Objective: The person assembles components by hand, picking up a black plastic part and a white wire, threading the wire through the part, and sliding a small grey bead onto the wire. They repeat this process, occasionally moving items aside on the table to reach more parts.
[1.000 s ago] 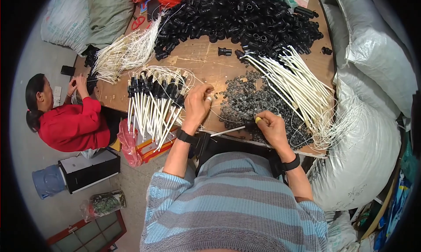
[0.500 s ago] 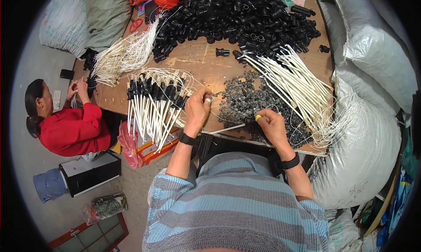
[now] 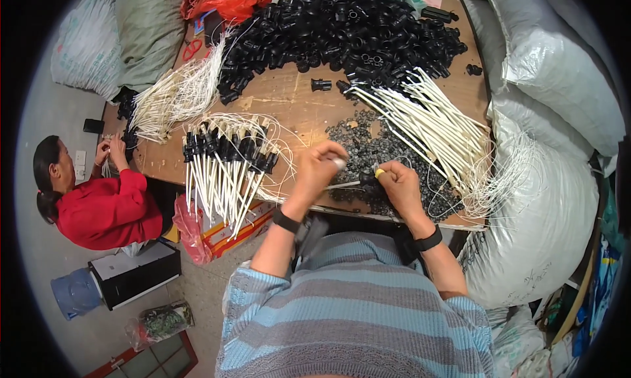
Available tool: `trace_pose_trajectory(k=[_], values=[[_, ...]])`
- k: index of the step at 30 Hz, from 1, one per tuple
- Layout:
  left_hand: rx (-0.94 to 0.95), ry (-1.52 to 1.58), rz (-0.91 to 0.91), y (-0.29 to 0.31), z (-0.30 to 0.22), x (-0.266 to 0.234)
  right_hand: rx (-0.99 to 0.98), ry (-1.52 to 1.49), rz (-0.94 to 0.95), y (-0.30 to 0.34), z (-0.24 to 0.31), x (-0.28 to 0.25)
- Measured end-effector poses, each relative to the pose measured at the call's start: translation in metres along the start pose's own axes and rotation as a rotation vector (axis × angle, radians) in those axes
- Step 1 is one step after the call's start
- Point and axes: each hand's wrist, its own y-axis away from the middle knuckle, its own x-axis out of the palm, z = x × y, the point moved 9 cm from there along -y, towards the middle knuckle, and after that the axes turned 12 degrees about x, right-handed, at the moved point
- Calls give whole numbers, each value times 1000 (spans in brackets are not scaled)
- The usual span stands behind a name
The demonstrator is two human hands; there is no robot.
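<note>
Left hand (image 3: pixel 319 173): blurred, fingers curled — cannot tell if they grip anything.
Right hand (image 3: pixel 402 189): fingers pinching a black socket (image 3: pixel 370 180).
White tube (image 3: pixel 344 185): extends leftward from the socket, near the surface's (image 3: pixel 282 92) front edge.
Small dark pieces (image 3: pixel 368 150): spread around the right hand.

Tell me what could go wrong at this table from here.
The bundle of white tubes overhangs the front edge of the table; a swing of the left hand might knock some down. Small dark parts lie spread beside the right hand and could get swept off. Loose white wires spill past the right edge and might snag.
</note>
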Motion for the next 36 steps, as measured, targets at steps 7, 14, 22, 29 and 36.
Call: trace_pose_trajectory(k=[7,14,22,29,36], values=[[697,-675,-21,21,-61,53,-365,294,-269,15,37,1],[176,-237,-99,14,-11,32,-604,600,-417,37,52,11],[387,-510,-67,14,-30,32,-704,568,-412,44,57,13],[814,-613,131,20,-71,47,-157,-187,126,11,19,-3],[426,-539,395,20,-31,60,55,-464,269,15,11,-6]])
